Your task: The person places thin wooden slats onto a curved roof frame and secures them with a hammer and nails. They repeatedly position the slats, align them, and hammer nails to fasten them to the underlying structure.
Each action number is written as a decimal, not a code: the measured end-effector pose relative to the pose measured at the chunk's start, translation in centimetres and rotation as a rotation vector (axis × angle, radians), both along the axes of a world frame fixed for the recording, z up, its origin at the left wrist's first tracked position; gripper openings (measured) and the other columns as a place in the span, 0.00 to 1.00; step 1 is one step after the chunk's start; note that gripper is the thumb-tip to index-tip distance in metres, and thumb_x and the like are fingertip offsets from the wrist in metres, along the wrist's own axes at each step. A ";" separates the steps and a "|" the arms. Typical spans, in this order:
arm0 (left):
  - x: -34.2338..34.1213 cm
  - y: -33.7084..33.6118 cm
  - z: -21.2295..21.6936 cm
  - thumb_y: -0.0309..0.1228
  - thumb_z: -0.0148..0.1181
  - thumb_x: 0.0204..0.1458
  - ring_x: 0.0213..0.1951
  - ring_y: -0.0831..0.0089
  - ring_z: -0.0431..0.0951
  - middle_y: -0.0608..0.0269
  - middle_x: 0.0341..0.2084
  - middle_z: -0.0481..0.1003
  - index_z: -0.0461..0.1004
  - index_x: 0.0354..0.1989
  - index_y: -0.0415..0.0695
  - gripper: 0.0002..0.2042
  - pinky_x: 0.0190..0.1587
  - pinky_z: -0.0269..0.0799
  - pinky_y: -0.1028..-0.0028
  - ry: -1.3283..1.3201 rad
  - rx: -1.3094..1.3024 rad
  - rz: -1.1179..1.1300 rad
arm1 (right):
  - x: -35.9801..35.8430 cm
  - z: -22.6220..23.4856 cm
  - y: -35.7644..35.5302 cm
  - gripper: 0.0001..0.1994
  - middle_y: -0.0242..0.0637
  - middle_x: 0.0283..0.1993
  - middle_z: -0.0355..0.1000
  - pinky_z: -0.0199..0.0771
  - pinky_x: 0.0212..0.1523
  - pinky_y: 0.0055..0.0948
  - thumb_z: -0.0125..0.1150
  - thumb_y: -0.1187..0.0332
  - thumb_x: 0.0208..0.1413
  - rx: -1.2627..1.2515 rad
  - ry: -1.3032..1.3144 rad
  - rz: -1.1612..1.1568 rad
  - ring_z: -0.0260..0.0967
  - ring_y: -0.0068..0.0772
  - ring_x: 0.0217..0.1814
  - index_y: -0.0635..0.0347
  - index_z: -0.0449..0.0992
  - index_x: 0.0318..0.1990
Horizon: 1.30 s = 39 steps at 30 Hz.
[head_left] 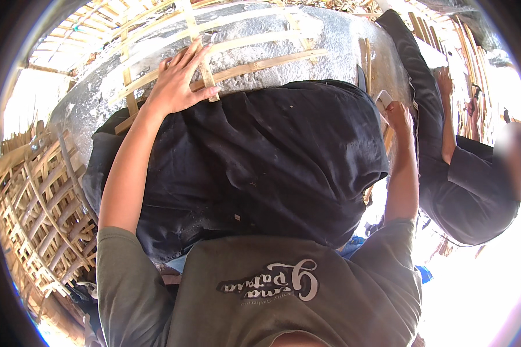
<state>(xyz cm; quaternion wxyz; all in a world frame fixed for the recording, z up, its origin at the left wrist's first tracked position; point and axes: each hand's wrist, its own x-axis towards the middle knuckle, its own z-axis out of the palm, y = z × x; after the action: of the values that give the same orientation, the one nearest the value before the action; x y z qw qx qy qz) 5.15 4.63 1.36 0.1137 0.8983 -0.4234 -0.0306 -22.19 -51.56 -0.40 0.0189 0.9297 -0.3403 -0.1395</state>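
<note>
Now both hands press bamboo strips.

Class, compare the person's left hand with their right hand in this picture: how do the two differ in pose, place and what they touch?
The left hand lies flat, fingers spread, on the woven bamboo strips; the right hand is curled, seemingly gripping something pale at the form's edge. The left hand sits on top of the grey rounded form, the right hand at its side beside the black cloth. Both arms are bare and stretched forward.
</note>
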 end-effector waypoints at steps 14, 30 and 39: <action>0.1 -0.3 -0.1 0.67 0.58 0.50 0.76 0.54 0.51 0.57 0.78 0.47 0.50 0.78 0.60 0.49 0.71 0.46 0.44 -0.005 0.001 -0.006 | -2.5 -2.0 -2.6 0.08 0.42 0.43 0.83 0.78 0.42 0.37 0.67 0.67 0.56 0.321 -0.389 -0.169 0.82 0.37 0.43 0.54 0.82 0.43; 0.1 0.0 -0.4 0.70 0.57 0.49 0.75 0.58 0.54 0.57 0.77 0.49 0.51 0.77 0.58 0.50 0.69 0.48 0.45 -0.051 -0.005 -0.008 | 1.3 7.1 5.4 0.15 0.36 0.49 0.78 0.74 0.42 0.26 0.65 0.72 0.62 1.429 -1.156 -0.382 0.75 0.22 0.46 0.59 0.76 0.55; -0.6 0.3 0.1 0.69 0.59 0.48 0.75 0.56 0.53 0.58 0.78 0.47 0.50 0.77 0.58 0.51 0.70 0.48 0.45 0.005 -0.015 0.005 | 3.2 10.6 9.9 0.11 0.38 0.50 0.78 0.74 0.45 0.27 0.63 0.75 0.63 1.681 -1.175 -0.207 0.75 0.25 0.48 0.59 0.78 0.52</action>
<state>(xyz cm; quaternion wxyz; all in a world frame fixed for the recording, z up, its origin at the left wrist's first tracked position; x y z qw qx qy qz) 4.51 4.94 1.47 0.1217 0.8984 -0.4209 -0.0295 -18.98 -41.67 10.20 -0.8188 0.5305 -0.1667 0.1430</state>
